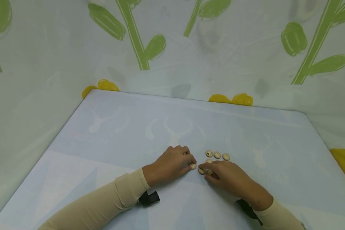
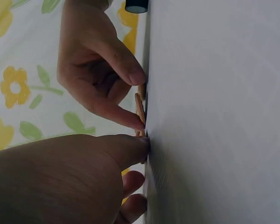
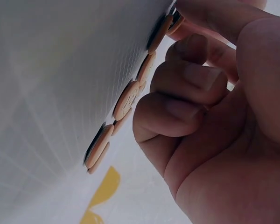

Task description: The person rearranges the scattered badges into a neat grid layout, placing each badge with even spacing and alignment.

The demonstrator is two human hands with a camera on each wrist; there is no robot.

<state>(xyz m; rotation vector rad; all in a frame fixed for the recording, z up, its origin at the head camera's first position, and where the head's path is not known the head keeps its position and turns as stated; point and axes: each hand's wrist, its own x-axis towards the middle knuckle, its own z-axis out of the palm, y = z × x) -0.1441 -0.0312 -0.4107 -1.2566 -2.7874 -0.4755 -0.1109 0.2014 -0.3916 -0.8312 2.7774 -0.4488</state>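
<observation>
Small round wooden discs with dark marks lie on the table before both hands. My left hand pinches a pale disc between thumb and index finger at the left end of the front row. Just to its right, my right hand has index finger and thumb around another disc, with a further disc beside the thumb. In the left wrist view, edge-on discs show between the right thumb and index finger. The right wrist view shows several discs in a line beside the curled fingers.
Three discs form a row behind the right hand, and one more is partly hidden by its fingers. The pale blue table ends at a leaf-patterned cloth. Black straps show below the wrists.
</observation>
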